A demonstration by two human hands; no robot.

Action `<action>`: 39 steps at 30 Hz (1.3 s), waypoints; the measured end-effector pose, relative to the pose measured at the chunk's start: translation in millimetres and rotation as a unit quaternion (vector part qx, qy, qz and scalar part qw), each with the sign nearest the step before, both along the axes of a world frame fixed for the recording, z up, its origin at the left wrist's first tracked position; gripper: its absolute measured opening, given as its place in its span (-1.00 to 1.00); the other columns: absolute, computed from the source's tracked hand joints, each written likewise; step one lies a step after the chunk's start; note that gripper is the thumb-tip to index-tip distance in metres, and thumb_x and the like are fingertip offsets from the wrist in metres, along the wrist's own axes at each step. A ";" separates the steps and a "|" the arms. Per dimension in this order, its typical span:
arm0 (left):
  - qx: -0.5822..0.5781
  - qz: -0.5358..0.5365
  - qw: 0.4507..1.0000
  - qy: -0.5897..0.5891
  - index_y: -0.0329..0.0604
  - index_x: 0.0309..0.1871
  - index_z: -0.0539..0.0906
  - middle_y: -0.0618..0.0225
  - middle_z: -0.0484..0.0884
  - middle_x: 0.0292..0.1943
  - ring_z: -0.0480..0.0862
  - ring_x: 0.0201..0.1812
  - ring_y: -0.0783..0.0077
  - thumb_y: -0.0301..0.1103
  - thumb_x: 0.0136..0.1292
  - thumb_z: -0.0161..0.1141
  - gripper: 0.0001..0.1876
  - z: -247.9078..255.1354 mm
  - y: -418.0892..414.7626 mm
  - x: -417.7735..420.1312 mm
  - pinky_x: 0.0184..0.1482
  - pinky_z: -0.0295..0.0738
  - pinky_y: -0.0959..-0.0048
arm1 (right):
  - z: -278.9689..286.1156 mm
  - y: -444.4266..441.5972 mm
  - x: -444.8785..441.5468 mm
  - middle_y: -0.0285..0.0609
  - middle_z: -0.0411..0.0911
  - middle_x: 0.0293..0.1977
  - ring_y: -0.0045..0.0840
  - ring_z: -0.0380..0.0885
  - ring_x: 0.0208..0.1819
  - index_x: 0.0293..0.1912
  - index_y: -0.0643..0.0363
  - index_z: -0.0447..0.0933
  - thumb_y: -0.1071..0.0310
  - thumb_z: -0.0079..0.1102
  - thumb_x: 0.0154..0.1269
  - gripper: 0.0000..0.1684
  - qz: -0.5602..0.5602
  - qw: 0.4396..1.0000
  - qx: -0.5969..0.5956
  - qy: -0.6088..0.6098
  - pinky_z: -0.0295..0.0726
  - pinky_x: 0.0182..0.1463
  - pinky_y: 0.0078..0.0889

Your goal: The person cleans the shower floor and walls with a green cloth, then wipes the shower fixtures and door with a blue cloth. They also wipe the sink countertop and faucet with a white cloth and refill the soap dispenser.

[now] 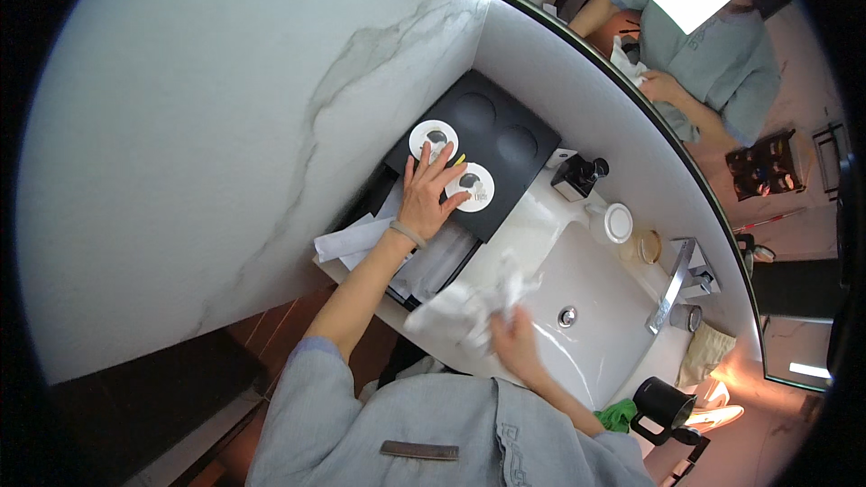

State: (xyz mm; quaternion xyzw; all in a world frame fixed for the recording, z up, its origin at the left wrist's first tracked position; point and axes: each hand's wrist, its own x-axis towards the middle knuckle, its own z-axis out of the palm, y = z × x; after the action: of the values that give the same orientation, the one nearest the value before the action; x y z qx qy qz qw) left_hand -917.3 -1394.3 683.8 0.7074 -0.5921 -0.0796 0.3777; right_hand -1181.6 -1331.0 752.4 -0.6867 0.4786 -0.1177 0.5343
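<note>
My left hand [427, 199] reaches over a black box top [482, 123], its fingers spread. Its fingertips are at two white round discs, each with a dark mark: the far disc [425, 133] and the near disc [477, 182]. Whether the fingers press on them or only rest there, I cannot tell. A small yellow item [461, 159] shows between the discs. My right hand [517, 341] grips a crumpled white cloth [460, 311], blurred, above the near left side of the washbasin [595, 277].
White packets [355, 240] stick out of the black box's open lower part. Along the back stand a black dispenser [575, 179], a white mug [612, 223], glasses [646, 245] and a chrome tap [673, 291]. A black kettle [659, 402] and green cloth [616, 414] are at right. A mirror [676, 101] borders the counter.
</note>
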 end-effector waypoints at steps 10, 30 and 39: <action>-0.017 0.310 0.950 0.032 -0.22 0.00 0.61 0.20 0.58 -0.01 0.59 -0.06 0.23 -0.52 0.16 0.24 -0.70 37.3 186.7 21.6 -0.05 0.52 0.35 | 5.9 -11.4 58.4 0.01 0.62 -0.35 -0.08 0.60 -0.30 -0.17 0.25 0.57 0.19 0.22 0.25 -0.69 0.268 0.956 -0.103 0.053 0.55 -0.17 -0.11; -0.115 0.147 0.803 0.566 -0.27 0.18 0.46 0.35 0.64 -0.26 0.57 -0.23 0.61 -0.40 0.36 0.15 -0.64 35.4 190.8 -19.3 -0.14 0.53 0.55 | 9.5 -12.8 109.2 -0.50 0.49 -0.48 -0.88 0.33 -0.49 -0.10 0.25 0.61 0.28 0.16 0.37 -0.75 0.233 0.946 0.185 -0.130 0.33 -0.47 -0.70; -0.059 0.284 0.864 0.411 -0.31 -0.01 0.56 0.27 0.67 -0.32 0.67 -0.31 0.36 -0.30 0.36 0.13 -0.73 24.0 214.3 1.6 -0.21 0.53 0.37 | -43.4 -12.4 131.6 -0.23 0.62 -0.47 -0.74 0.38 -0.65 -0.27 0.30 0.59 0.24 0.11 0.37 -0.71 0.093 0.976 0.174 -0.090 0.36 -0.60 -0.62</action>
State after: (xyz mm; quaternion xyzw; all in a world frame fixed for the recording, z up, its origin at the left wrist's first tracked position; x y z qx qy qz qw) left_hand -915.7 -1180.0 707.8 0.7247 -0.1602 -0.2172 0.6340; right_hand -1050.0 -1343.4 709.0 -0.6112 0.3755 -0.0439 0.6953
